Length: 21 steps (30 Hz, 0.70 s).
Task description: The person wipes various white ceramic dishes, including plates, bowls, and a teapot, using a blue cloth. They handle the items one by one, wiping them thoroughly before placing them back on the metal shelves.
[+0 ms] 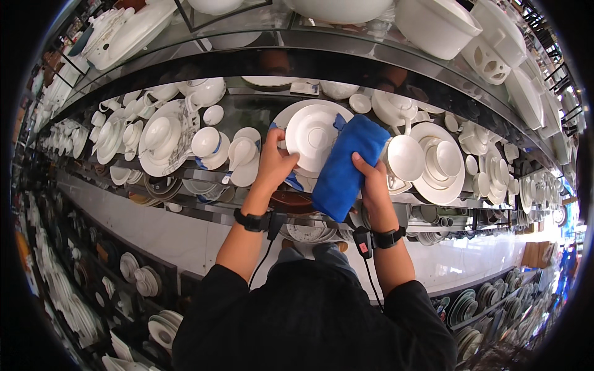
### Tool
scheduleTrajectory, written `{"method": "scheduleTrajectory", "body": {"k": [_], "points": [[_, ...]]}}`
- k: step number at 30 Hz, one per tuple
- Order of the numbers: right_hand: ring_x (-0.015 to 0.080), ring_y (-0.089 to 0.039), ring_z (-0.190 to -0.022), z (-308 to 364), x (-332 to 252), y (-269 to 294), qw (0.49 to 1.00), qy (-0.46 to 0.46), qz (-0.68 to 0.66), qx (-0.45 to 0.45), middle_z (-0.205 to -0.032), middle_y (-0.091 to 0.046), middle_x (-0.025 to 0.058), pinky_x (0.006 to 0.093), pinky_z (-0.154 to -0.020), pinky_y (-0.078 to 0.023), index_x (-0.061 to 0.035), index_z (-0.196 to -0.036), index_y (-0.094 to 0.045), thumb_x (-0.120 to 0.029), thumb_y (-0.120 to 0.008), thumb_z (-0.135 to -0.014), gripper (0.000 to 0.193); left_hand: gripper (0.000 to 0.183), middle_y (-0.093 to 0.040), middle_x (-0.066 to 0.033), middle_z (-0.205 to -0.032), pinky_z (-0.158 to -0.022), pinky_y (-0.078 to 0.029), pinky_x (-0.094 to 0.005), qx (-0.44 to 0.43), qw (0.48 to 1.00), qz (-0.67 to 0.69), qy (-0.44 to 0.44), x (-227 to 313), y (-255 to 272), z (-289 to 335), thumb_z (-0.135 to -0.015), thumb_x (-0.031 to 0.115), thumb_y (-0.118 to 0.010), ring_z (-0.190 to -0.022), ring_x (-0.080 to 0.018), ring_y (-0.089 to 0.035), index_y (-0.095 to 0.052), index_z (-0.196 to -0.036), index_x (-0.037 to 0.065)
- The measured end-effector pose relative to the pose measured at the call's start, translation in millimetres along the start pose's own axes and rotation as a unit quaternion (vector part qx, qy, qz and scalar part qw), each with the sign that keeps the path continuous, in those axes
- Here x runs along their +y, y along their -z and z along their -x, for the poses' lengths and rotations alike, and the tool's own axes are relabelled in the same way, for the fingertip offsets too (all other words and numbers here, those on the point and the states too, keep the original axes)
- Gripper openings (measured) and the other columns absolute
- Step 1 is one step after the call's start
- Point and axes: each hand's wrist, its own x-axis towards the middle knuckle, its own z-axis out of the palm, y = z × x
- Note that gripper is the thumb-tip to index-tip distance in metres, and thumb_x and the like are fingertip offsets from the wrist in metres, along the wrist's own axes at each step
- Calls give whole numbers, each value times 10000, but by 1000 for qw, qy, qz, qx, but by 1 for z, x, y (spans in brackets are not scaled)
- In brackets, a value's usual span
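Note:
My left hand (275, 161) is closed on the left edge of a white saucer (312, 135), its thumb on the near rim. A ringed well marks the saucer's middle. Behind and under it shows a larger white plate (283, 116) with blue decoration, mostly covered. In my right hand (369, 179) is a folded blue cloth (346, 170), the thumb lying on top. The cloth overlaps the saucer's right side; whether they touch I cannot tell. A white cup (405, 158) stands just right of that hand. Left of my left hand sits a small bowl with a spoon (242, 151).
A glass shelf edge (272, 68) crosses above the hands, carrying large white tureens (436, 28). White plates (166, 139) and stacked bowls (442, 159) crowd both sides. Lower shelves hold more dishes. Black cables (263, 260) hang from both wrist straps.

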Motion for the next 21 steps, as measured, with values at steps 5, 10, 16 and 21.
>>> {"method": "scheduleTrajectory", "body": {"k": [5,10,16,21], "points": [[222,-648,-939,26,-15,-1,996,11,83,-35,-1073,-654,155,341,-849,-519,70,-1213,-525,-158,-718,-849,471,734,-585,-165,-1187,-873,-504,-365,-119,951,252,135,5,8,45,-608,-154,-534,-1084,-277,-594,-440,-1326,-41],[261,-665,-868,38,-16,-2,921,199,331,53,-970,-661,159,370,-787,-536,48,-1258,-479,-103,-753,-771,579,701,-600,-137,-1184,-922,-474,-356,-134,960,228,89,4,3,78,-620,-125,-535,-1109,-259,-586,-468,-1312,-39],[350,-539,-882,33,22,-29,724,394,563,65,-1048,-531,206,408,-814,-460,54,-1310,-451,-49,-779,-669,727,876,-443,-112,-1371,-1052,-355,-331,-211,965,158,-4,-1,-15,99,-650,-93,-461,-1254,-202,-439,-218,-1484,20],[439,-539,-1176,42,37,-43,739,443,508,20,-1343,-496,275,422,-978,-456,42,-1230,-571,88,-644,-697,540,886,-380,-109,-1431,-1091,-305,-333,-200,965,165,-32,-10,-15,100,-661,-110,-444,-1322,-191,-368,-189,-1498,32]]}}
